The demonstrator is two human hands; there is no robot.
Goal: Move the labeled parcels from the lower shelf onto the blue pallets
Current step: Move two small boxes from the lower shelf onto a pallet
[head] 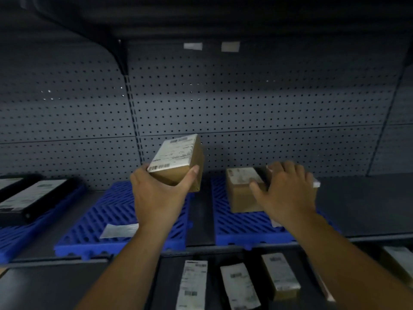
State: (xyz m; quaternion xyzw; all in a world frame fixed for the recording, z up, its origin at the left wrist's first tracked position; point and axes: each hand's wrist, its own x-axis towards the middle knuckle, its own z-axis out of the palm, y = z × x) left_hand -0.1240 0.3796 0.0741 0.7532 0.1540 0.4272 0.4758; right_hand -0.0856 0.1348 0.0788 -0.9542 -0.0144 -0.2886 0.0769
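Observation:
My left hand (156, 193) grips a small brown labeled box (178, 162), tilted and held in the air above the middle blue pallet (93, 220). On the right blue pallet (241, 229) stands another brown labeled box (241, 191). With its fingers spread, my right hand (283, 189) rests on a parcel just right of that box; only a white corner (315, 182) of this parcel shows. Several labeled parcels lie on the lower shelf, among them a dark one (192, 285), a second dark one (240, 287) and a brown one (281, 276).
A flat white-labeled packet (119, 230) lies on the middle pallet. Two black labeled parcels (33, 198) sit on the left blue pallet (13, 240). A grey pegboard wall (245, 104) backs the shelf. An upper shelf overhangs, and bare grey shelf (362, 202) extends to the right.

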